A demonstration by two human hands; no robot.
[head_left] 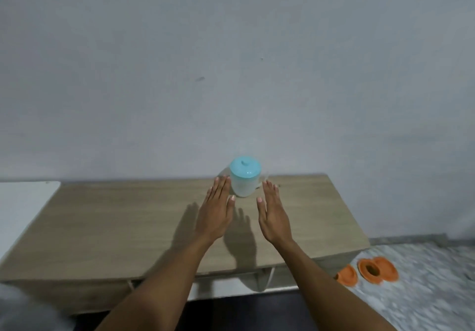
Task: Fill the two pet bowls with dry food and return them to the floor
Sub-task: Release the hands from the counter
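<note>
A pale container with a turquoise lid (pixel 244 179) stands upright at the back of the wooden tabletop (pixel 128 222), close to the wall. My left hand (pixel 217 211) and my right hand (pixel 273 213) reach forward over the table, flat and open, palms facing each other, just short of the container on either side. Neither hand touches it. Two orange pet bowls sit on the floor to the right of the table: one (pixel 347 275) partly hidden by the table corner, the other (pixel 377 270) beside it. What the bowls hold is too blurred to tell.
A plain grey wall rises right behind the table. A white surface (pixel 23 202) adjoins the table on the left. Speckled floor (pixel 424 292) lies to the right, below the table edge.
</note>
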